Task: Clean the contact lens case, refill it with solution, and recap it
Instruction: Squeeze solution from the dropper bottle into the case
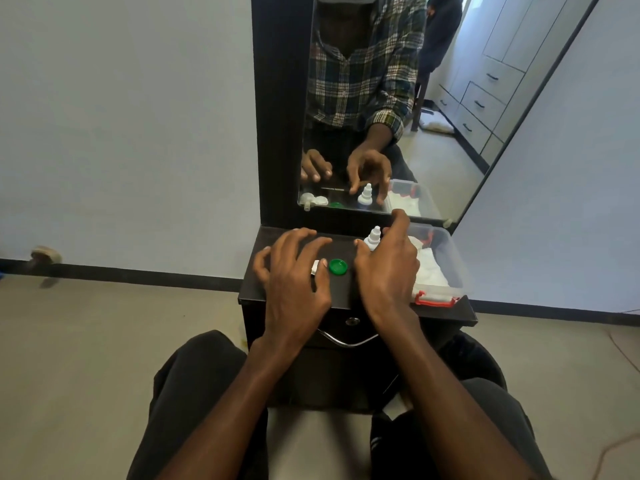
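Observation:
A green cap [338, 266] lies loose on the black dresser top [341, 296]. Just left of it, a white corner of the contact lens case [315, 267] peeks out under my left hand [294, 282], which hovers over the case with fingers spread; the mirror shows the case lying flat with the hand above it. A small white solution bottle [373, 238] stands upright at the back. My right hand [388, 268] curls around the bottle, thumb on its left and fingers on its right. The mirror shows small gaps between them.
A clear plastic box [457, 271] with a red latch and white cloth inside sits at the right end of the dresser top. The mirror [450, 133] rises directly behind. A drawer handle [348, 341] is below the front edge, above my knees.

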